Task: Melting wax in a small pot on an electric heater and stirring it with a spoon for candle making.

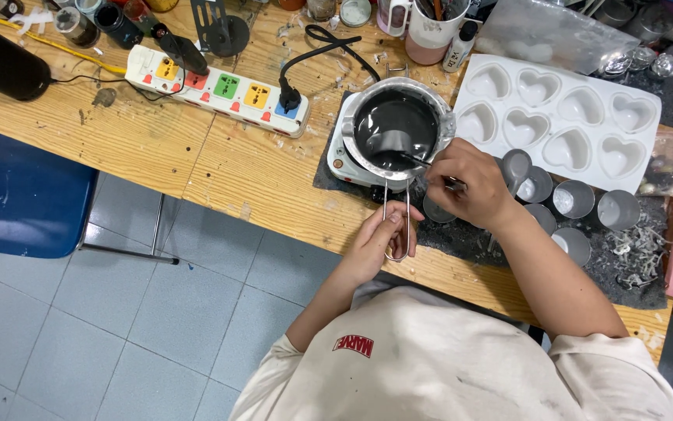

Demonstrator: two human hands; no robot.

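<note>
A metal pot (396,123) of dark grey liquid stands on a small white hotplate (343,150) on the wooden table (157,148). My left hand (379,238) grips the pot's wire loop handle (396,222) at the table's front edge. My right hand (467,183) holds a thin stirring tool (418,160) whose tip dips into the liquid. Several small grey metal cups (574,199) stand just right of my right hand.
A white heart-shaped mould tray (563,125) lies behind the cups. A white power strip (219,90) with coloured sockets lies to the left, a black plug in it. Mugs, jars and a black cylinder (1,62) line the back. A blue chair (24,195) stands at the left.
</note>
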